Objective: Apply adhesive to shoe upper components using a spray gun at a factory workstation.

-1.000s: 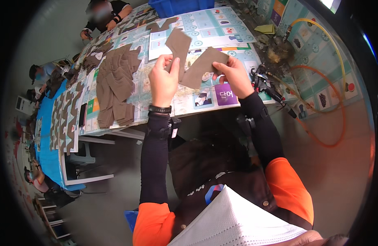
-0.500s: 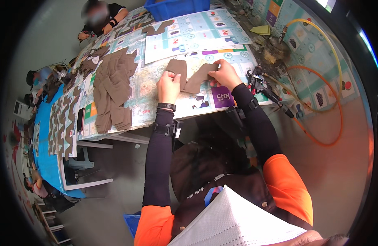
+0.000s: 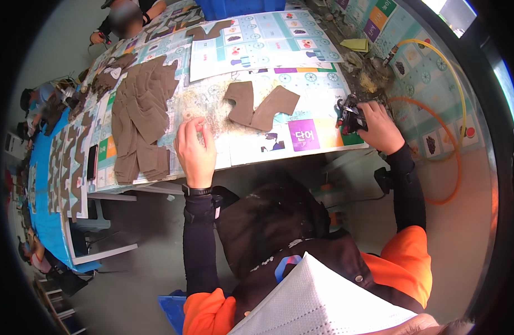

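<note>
A brown V-shaped fabric piece [image 3: 261,107] lies flat on the table in front of me, with neither hand on it. My left hand [image 3: 195,148] is over the table's front edge, left of that piece, its fingers loosely curled and apart with nothing in them. At the right end of the table, my right hand [image 3: 378,127] is closed round a black tool [image 3: 351,113] that looks like a spray gun. Its grip is partly hidden by my fingers. To the left of my left hand lies a heap of brown cut pieces [image 3: 140,111].
Printed sheets [image 3: 257,47] cover the table, and a blue crate [image 3: 240,8] stands at the back. Orange [image 3: 435,117] and yellow [image 3: 455,72] hoses loop at the right. Across the table sits a co-worker [image 3: 126,22]. A dark phone [image 3: 92,162] lies at the left edge.
Both hands have let go of the brown fabric piece, which now lies on the table. My right hand has moved right onto the black tool; my left has drawn back leftward.
</note>
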### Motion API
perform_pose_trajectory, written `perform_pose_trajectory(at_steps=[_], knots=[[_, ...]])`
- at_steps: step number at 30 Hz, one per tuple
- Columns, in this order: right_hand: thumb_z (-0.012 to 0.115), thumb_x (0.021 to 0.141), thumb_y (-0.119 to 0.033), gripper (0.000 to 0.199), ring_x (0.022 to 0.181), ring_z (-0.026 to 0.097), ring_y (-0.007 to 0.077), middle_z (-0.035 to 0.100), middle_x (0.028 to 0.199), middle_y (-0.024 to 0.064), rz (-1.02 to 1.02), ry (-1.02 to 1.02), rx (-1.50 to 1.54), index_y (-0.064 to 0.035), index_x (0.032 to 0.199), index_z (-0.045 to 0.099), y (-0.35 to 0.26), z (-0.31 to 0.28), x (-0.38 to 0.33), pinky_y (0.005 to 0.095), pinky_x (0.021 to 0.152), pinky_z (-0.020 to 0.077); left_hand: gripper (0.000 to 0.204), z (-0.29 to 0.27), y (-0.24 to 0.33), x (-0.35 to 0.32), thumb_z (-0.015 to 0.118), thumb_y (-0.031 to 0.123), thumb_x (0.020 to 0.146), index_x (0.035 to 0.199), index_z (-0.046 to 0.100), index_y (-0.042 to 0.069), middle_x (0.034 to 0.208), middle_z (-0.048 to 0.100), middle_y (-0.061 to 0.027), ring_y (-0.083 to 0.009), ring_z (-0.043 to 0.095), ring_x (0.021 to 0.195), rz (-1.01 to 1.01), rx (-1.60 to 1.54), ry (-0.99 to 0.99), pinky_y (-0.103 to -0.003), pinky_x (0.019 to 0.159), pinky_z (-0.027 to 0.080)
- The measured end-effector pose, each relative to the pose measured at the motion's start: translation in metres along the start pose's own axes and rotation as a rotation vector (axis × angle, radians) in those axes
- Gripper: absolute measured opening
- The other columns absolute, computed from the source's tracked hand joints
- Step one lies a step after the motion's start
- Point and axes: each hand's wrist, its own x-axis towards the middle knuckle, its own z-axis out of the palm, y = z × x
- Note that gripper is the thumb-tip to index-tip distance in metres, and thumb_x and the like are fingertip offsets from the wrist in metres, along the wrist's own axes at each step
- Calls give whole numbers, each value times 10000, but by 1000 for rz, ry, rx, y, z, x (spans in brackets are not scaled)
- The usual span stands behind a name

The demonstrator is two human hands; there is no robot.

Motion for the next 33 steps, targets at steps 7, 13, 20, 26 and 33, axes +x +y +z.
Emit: perform_pose_trajectory(at_steps=[7, 13, 20, 26, 33], knots=[[714, 690, -56, 690, 1187, 470, 431, 501, 1236, 206, -31, -242, 44, 1, 1327, 453, 16, 9, 9, 476, 1003, 427, 149, 14, -18, -9, 605, 57, 874, 1015, 651, 75, 945, 630, -77, -280, 604, 933, 156, 146, 79, -409, 831, 425], [619, 680, 22, 588, 1164, 506, 437, 532, 1209, 217, -10, -150, -107, 39, 1255, 497, -8, 22, 16, 476, 989, 438, 121, 10, -26, -13, 594, 54, 878, 989, 643, 64, 934, 634, -89, -295, 603, 906, 26, 53, 134, -412, 850, 430], [540, 760, 51, 315, 817, 663, 272, 684, 891, 160, -41, 8, 615, 25, 1067, 608, -58, -30, 78, 360, 725, 529, 108, 10, -27, -13, 595, 53, 878, 974, 642, 70, 900, 643, -73, -272, 600, 839, 36, 3, 89, -392, 799, 432], [507, 702, 7, 242, 554, 539, 92, 680, 744, 44, 29, -325, 821, -17, 896, 650, -118, -57, 147, 247, 437, 404, 94, 10, -27, -13, 596, 53, 872, 952, 644, 69, 879, 647, -76, -270, 599, 803, 40, 10, 109, -395, 782, 433], [598, 749, -123, 186, 506, 558, 116, 705, 708, 71, 48, -335, 657, 31, 741, 703, -141, -38, 172, 264, 410, 415, 88, 13, -31, -14, 604, 53, 862, 941, 641, 67, 861, 652, -81, -272, 605, 799, 26, 38, 76, -397, 773, 433]])
